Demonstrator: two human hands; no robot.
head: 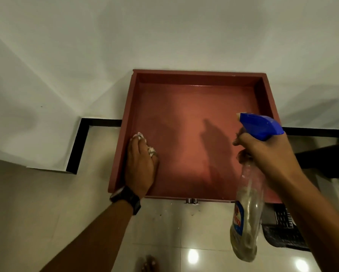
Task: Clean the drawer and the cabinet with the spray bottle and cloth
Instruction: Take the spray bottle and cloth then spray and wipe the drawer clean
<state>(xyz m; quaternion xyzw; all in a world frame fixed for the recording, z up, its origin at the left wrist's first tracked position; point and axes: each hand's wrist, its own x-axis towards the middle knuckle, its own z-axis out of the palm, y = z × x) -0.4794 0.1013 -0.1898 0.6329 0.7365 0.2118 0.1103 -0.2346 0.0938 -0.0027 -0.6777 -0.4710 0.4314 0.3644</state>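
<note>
While the reddish-brown drawer stands pulled out from a white cabinet front, the head view looks straight down into its bare, slightly glossy bottom. The left hand lies palm down in the near-left corner of the drawer, just beside the left wall, its fingers curled over a small crumpled white cloth and pressing it against the drawer floor; bits of the cloth show past the fingertips. A black wristwatch sits on that wrist. The right hand is raised over the right side of the drawer and grips the neck of a clear spray bottle, with one finger hooked at the trigger under the blue spray head. The nozzle points left, toward the middle of the drawer, and the bottle hangs down over the drawer's front edge, showing a blue and red label. A shadow of the bottle falls on the drawer bottom. A metal handle projects from the drawer front. Below lies a glossy tiled floor with light reflections, a black crate at the right and bare toes at the lower edge.
</note>
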